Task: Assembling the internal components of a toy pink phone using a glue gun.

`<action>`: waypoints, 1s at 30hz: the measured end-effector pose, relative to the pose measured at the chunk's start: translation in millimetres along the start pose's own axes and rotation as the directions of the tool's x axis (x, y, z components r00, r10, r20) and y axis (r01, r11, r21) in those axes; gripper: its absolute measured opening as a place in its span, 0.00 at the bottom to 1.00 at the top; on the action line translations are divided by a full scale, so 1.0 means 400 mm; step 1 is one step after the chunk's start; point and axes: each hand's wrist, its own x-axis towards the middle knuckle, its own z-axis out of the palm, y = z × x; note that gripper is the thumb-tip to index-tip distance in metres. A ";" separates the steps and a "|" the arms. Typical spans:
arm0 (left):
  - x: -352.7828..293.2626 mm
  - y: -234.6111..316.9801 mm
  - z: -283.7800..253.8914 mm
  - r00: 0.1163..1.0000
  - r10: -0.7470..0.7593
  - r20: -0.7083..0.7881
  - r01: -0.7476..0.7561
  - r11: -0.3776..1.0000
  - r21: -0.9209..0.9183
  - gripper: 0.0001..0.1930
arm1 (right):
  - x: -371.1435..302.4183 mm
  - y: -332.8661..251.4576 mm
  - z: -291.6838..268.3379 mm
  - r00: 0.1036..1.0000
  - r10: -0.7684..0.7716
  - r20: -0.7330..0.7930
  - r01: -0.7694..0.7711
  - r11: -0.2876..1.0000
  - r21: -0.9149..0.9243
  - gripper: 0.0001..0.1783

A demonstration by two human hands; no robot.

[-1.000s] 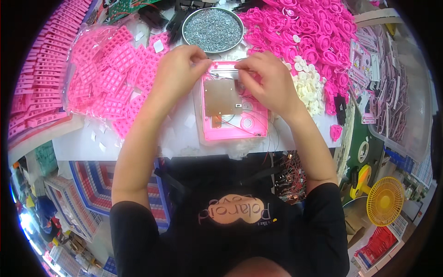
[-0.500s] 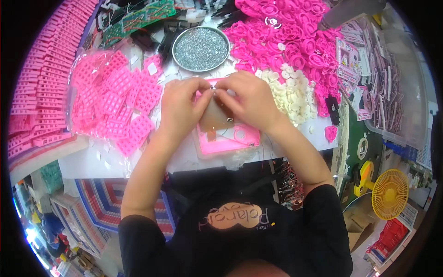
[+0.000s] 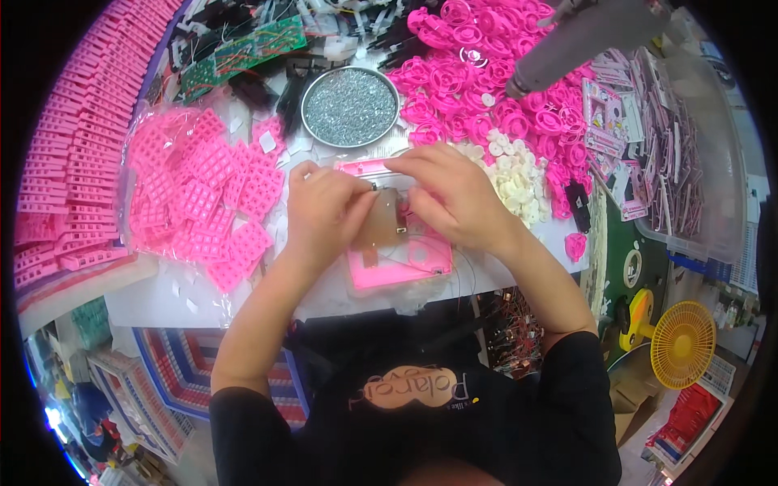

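A pink plastic casing point(image 3: 385, 276) lies on the table before me, with a flat brown board point(image 3: 379, 229), likely a circuit board, over its middle. Thumb and forefinger of my left hand point(image 3: 322, 212) are pinched at the board's upper left edge, where a small dark part shows; the exact grip is partly hidden. My right hand point(image 3: 460, 198) has thumb and forefinger apart. Its forefinger reaches to the casing's far edge, while the thumb hovers over the right side of the board. Thin wires run out at the casing's right side.
Beyond the casing stands a round tray point(image 3: 305, 113) of small screws. Pink keypad pieces point(image 3: 207, 190) lie at left, white caps point(image 3: 519, 182) and pink ring parts point(image 3: 486, 61) at right. A grey electric screwdriver point(image 3: 559, 61) hangs at the upper right. Green wired boards point(image 3: 259, 44) lie at the back.
My hands, together at the casing's far edge before, have moved apart. The right thumb and forefinger have opened, and the left pinch is now lower on the board. The hanging screwdriver appears farther left.
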 end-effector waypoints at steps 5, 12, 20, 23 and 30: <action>-0.007 -0.006 0.011 0.999 0.021 -0.030 -0.020 1.000 0.020 0.08 | -0.015 -0.024 0.047 0.999 0.013 -0.041 -0.011 0.998 0.057 0.19; -0.012 -0.001 0.004 0.997 0.058 -0.052 -0.055 0.997 0.059 0.08 | 0.002 -0.011 0.030 1.000 0.024 -0.015 -0.024 1.000 0.018 0.21; -0.020 -0.005 0.009 0.996 0.069 -0.054 -0.063 0.993 0.100 0.07 | 0.017 -0.061 0.058 1.000 -0.011 -0.010 0.011 0.999 -0.030 0.17; -0.018 -0.002 0.007 0.996 0.073 -0.048 -0.069 0.995 0.078 0.06 | 0.078 -0.035 0.045 0.990 -0.109 -0.088 0.105 0.993 -0.043 0.17; -0.027 0.006 0.000 0.998 -0.062 0.014 0.063 0.994 -0.093 0.05 | 0.414 0.241 0.109 0.940 -0.229 -0.254 0.069 0.855 -0.515 0.20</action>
